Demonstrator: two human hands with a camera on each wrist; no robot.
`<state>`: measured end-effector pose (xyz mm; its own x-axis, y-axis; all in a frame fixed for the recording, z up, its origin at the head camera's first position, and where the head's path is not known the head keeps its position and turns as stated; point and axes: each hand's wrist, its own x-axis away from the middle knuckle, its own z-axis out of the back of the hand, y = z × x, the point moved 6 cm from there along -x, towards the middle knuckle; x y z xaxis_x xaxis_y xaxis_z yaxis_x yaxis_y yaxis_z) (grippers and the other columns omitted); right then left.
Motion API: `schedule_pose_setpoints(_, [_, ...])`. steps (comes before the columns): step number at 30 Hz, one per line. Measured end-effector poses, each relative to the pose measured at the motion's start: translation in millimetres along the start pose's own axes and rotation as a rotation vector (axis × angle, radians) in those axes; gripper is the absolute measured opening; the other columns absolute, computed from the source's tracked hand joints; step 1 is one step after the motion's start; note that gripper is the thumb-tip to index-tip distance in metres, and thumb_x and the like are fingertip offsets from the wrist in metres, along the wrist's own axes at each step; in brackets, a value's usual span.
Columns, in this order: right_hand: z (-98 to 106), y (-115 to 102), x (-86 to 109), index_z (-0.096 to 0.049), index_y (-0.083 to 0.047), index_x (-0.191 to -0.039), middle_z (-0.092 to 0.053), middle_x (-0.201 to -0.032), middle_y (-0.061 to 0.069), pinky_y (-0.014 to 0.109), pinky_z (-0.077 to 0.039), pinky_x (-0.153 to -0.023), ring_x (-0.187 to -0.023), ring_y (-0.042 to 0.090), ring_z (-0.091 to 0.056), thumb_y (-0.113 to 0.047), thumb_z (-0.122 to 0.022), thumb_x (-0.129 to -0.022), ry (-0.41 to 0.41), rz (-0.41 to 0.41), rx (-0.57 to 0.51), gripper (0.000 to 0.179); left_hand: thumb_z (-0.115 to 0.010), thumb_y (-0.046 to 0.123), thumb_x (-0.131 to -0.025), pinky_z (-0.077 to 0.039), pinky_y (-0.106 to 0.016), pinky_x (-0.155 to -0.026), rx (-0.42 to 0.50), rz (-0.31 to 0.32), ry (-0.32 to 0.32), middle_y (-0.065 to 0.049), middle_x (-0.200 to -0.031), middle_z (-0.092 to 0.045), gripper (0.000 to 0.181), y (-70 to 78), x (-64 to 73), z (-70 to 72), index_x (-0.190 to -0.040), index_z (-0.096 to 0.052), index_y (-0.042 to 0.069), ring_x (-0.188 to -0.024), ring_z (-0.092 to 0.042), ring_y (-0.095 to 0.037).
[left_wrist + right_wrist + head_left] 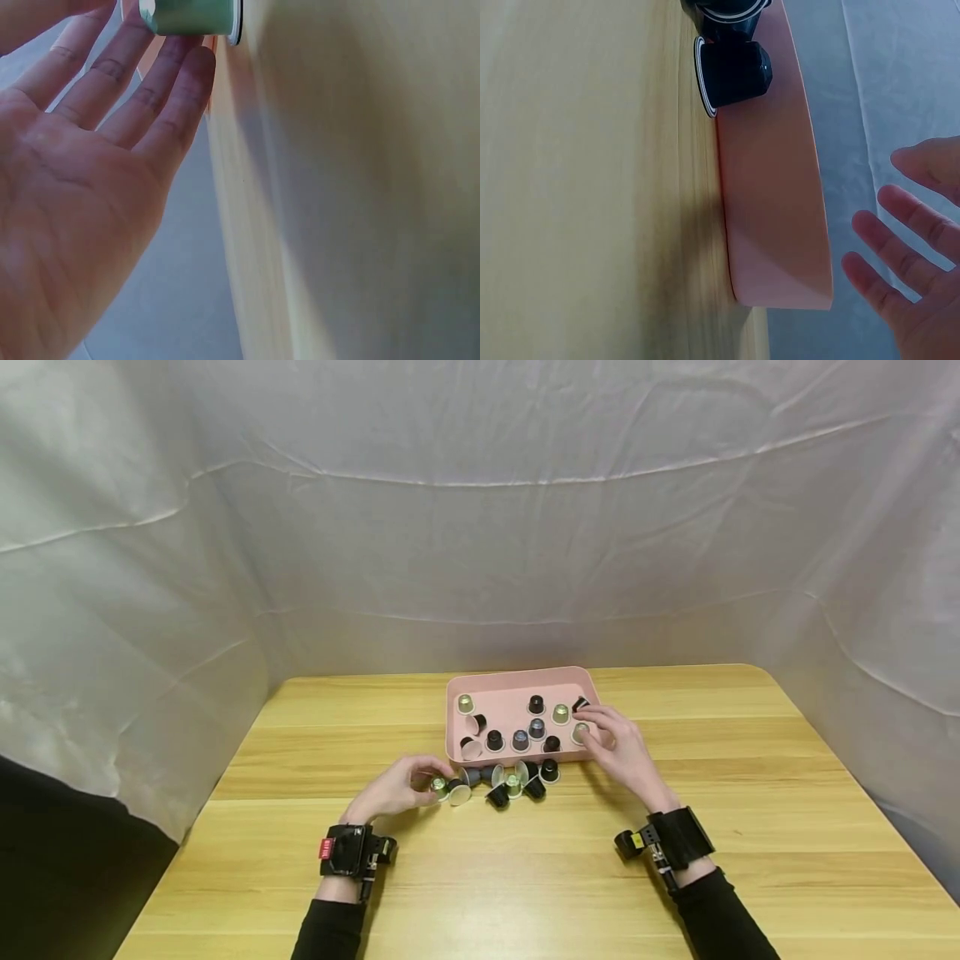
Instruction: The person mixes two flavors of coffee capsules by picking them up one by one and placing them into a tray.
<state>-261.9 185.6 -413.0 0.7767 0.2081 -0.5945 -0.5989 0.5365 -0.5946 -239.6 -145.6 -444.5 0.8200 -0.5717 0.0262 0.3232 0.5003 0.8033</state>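
Observation:
My left hand point(399, 789) is at the left end of a row of coffee capsules, thumb and fingers spread around a green capsule point(438, 787). In the left wrist view the fingers reach out fairly straight behind that green capsule point(191, 16); the thumb's tip is cut off. A black capsule with a pale lid point(458, 792) lies just right of these fingertips. Over the right end of the pink tray point(517, 681), my right hand point(622, 752) has its fingers apart. A tilted black capsule point(580, 702) shows by its fingertips, and a pale green capsule point(581, 732) stands below them.
Several black, blue and green capsules stand or lie in the tray, among them a blue one point(521, 740). More lie along its front side, including a black one point(498, 796). The wooden table point(480, 877) meets a pale sheet point(480, 543) behind.

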Motion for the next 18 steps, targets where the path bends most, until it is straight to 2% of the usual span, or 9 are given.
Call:
schedule_pose_setpoints(3, [0.1, 0.4, 0.4, -0.070, 0.004, -0.114, -0.069, -0.122, 0.024, 0.062, -0.047, -0.105, -0.117, 0.044, -0.063, 0.004, -0.074, -0.083, -0.003, -0.009, -0.001, 0.031, -0.071, -0.006, -0.080, -0.047, -0.059, -0.109, -0.012, -0.014, 0.000, -0.019, -0.127, -0.066, 0.038, -0.4, -0.3, -0.6, -0.116, -0.067, 0.004, -0.118, -0.063, -0.038])
schedule_pose_setpoints(11, [0.6, -0.1, -0.1, -0.070, 0.004, -0.113, -0.069, -0.121, 0.023, 0.060, -0.049, -0.104, -0.117, 0.043, -0.064, 0.001, -0.075, -0.084, 0.000, -0.002, 0.001, 0.030, -0.070, -0.008, -0.080, -0.042, -0.057, -0.114, 0.054, 0.033, 0.006, -0.016, -0.130, -0.065, 0.038, -5.8, -1.0, -3.3, -0.115, -0.066, 0.007, -0.125, -0.059, -0.037])
schedule_pose_setpoints(18, [0.4, 1.0, 0.3, -0.071, 0.003, -0.113, -0.069, -0.121, 0.023, 0.059, -0.050, -0.103, -0.117, 0.043, -0.064, 0.003, -0.075, -0.083, 0.001, -0.003, 0.001, 0.030, -0.070, -0.006, -0.081, -0.044, -0.057, -0.113, 0.059, 0.055, 0.025, -0.013, -0.124, -0.067, 0.034, -7.5, -1.5, -3.3, -0.112, -0.067, 0.007, -0.120, -0.062, -0.032])
